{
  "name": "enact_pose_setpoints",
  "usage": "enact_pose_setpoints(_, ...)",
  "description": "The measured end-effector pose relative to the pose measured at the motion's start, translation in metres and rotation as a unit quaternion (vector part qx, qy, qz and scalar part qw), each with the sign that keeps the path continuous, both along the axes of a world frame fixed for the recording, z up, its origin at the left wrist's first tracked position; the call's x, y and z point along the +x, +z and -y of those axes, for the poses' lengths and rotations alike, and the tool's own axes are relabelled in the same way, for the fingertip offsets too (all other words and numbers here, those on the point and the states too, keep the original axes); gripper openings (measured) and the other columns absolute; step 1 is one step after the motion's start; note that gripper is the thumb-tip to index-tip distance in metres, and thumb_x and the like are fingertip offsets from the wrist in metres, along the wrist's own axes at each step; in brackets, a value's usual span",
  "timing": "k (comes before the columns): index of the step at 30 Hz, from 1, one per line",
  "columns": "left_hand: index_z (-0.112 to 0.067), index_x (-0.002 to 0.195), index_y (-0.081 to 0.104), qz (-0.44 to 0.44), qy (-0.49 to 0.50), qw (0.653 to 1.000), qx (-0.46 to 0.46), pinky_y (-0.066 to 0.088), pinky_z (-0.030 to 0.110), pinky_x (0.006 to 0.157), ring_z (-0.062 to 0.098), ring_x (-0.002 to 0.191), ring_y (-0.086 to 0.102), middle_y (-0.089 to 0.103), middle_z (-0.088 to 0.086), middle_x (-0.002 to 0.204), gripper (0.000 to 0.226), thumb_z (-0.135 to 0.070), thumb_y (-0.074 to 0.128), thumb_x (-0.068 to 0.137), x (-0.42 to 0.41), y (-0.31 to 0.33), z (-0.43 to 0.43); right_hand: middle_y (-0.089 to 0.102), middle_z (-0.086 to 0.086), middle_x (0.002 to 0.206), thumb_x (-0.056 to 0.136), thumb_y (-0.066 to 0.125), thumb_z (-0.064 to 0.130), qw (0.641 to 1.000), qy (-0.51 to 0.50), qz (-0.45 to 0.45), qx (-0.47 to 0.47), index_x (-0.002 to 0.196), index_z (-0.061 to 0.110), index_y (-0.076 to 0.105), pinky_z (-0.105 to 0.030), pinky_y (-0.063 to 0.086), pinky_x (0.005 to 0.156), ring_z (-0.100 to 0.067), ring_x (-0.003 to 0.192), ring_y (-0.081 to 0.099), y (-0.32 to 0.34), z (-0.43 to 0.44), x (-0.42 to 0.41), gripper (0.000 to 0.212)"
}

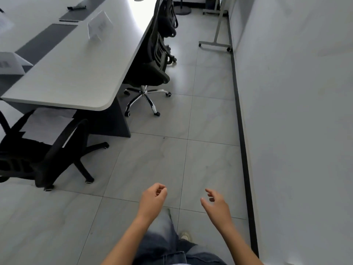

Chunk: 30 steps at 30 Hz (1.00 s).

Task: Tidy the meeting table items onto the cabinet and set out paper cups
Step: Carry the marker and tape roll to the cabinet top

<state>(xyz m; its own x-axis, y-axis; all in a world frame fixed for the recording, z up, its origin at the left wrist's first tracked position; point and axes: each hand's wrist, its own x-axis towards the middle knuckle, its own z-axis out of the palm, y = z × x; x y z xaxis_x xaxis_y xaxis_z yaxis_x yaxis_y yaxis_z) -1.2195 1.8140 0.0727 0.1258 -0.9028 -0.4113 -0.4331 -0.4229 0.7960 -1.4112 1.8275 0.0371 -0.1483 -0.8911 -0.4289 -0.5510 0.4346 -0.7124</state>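
The long white meeting table (76, 77) runs up the left side. On it stand a white name card (99, 26) further back and another name card (11, 63) at the left edge, with dark desk mats (47, 40) and a dark pen-like item (76, 7) at the far end. My left hand (152, 199) hangs over the floor with fingers loosely curled and nothing in it. My right hand (216, 204) is beside it, fingers apart and empty. Both hands are well clear of the table. No cabinet or paper cups are in view.
Black office chairs stand along the table: one chair (38, 155) near the front left corner, another chair (152, 71) on the right side, more behind it. A grey tiled aisle (181, 131) runs between the table and the white wall (296, 111). A wheeled stand (215, 43) sits by the wall.
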Motion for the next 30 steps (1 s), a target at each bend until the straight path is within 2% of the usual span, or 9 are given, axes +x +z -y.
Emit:
enact_pose_setpoints(3, -0.02, 0.069, 0.057, -0.006, 0.085, 0.996, 0.025, 0.046, 0.034, 0.071, 0.022, 0.073, 0.054, 0.062, 0.006, 0.073, 0.023, -0.011, 0.051, 0.089, 0.017, -0.008, 0.04, 0.054, -0.01, 0.128, 0.087, 0.056, 0.018, 1.0, 0.009, -0.002, 0.009, 0.126, 0.009, 0.049, -0.032, 0.042, 0.095, -0.02, 0.114, 0.05, -0.005, 0.04, -0.004, 0.04)
enact_pose_setpoints(5, -0.017, 0.07, 0.057, -0.005, 0.117, 0.993, 0.028, 0.046, 0.039, 0.075, 0.026, 0.075, 0.054, 0.062, 0.012, 0.076, 0.021, -0.011, 0.051, 0.089, 0.027, -0.016, 0.072, 0.055, -0.01, 0.126, 0.087, 0.055, 0.017, 1.0, -0.002, -0.007, -0.001, 0.124, 0.009, 0.051, -0.032, 0.042, 0.095, -0.021, 0.114, 0.05, -0.005, 0.077, -0.01, 0.038)
enact_pose_setpoints(10, -0.01, 0.069, 0.056, -0.041, 0.151, 0.987, 0.021, 0.038, 0.03, 0.061, 0.024, 0.073, 0.05, 0.057, 0.012, 0.074, 0.021, -0.007, 0.049, 0.088, 0.036, -0.027, 0.182, 0.055, -0.008, 0.125, 0.088, 0.056, 0.019, 0.999, 0.001, -0.031, -0.027, 0.122, 0.01, 0.052, -0.033, 0.044, 0.096, -0.019, 0.113, 0.051, -0.001, 0.183, -0.014, 0.036)
enact_pose_setpoints(15, -0.016, 0.067, 0.057, -0.055, 0.142, 0.988, -0.015, 0.04, 0.033, 0.07, 0.024, 0.073, 0.052, 0.059, 0.009, 0.072, 0.023, -0.01, 0.051, 0.088, 0.037, -0.009, 0.303, 0.057, -0.007, 0.123, 0.088, 0.056, 0.019, 0.998, -0.012, -0.039, -0.042, 0.12, 0.011, 0.054, -0.029, 0.042, 0.094, -0.017, 0.112, 0.051, 0.014, 0.288, -0.01, 0.033)
enact_pose_setpoints(18, -0.017, 0.065, 0.056, -0.064, 0.128, 0.989, -0.022, 0.039, 0.029, 0.063, 0.022, 0.073, 0.052, 0.058, 0.007, 0.072, 0.023, -0.01, 0.052, 0.087, 0.032, -0.001, 0.364, 0.058, -0.007, 0.121, 0.088, 0.055, 0.018, 0.997, -0.026, -0.04, -0.056, 0.119, 0.01, 0.055, -0.029, 0.041, 0.094, -0.016, 0.111, 0.05, 0.021, 0.341, -0.004, 0.032)
enact_pose_setpoints(23, -0.016, 0.069, 0.058, -0.075, 0.088, 0.993, 0.008, 0.039, 0.028, 0.063, 0.021, 0.073, 0.053, 0.06, 0.006, 0.074, 0.021, -0.012, 0.051, 0.088, 0.007, -0.007, 0.42, 0.057, -0.006, 0.121, 0.088, 0.055, 0.018, 0.998, -0.035, -0.043, -0.036, 0.119, 0.01, 0.055, -0.026, 0.04, 0.093, -0.009, 0.106, 0.046, 0.014, 0.388, -0.015, 0.031)
enact_pose_setpoints(26, -0.015, 0.068, 0.058, -0.075, 0.078, 0.994, 0.032, 0.039, 0.029, 0.063, 0.022, 0.072, 0.051, 0.06, 0.008, 0.073, 0.022, -0.011, 0.051, 0.088, -0.009, -0.015, 0.453, 0.057, -0.008, 0.121, 0.088, 0.055, 0.019, 0.998, -0.051, -0.043, -0.013, 0.118, 0.01, 0.055, -0.028, 0.041, 0.093, -0.017, 0.111, 0.05, 0.006, 0.428, -0.035, 0.031)
enact_pose_setpoints(30, -0.009, 0.073, 0.06, -0.058, 0.111, 0.992, 0.008, 0.038, 0.028, 0.06, 0.023, 0.071, 0.05, 0.059, 0.009, 0.074, 0.017, -0.009, 0.051, 0.087, -0.024, -0.013, 0.524, 0.058, -0.011, 0.121, 0.087, 0.056, 0.019, 0.998, -0.049, -0.035, -0.017, 0.118, 0.01, 0.056, -0.034, 0.044, 0.094, -0.021, 0.112, 0.051, -0.001, 0.502, -0.062, 0.032)
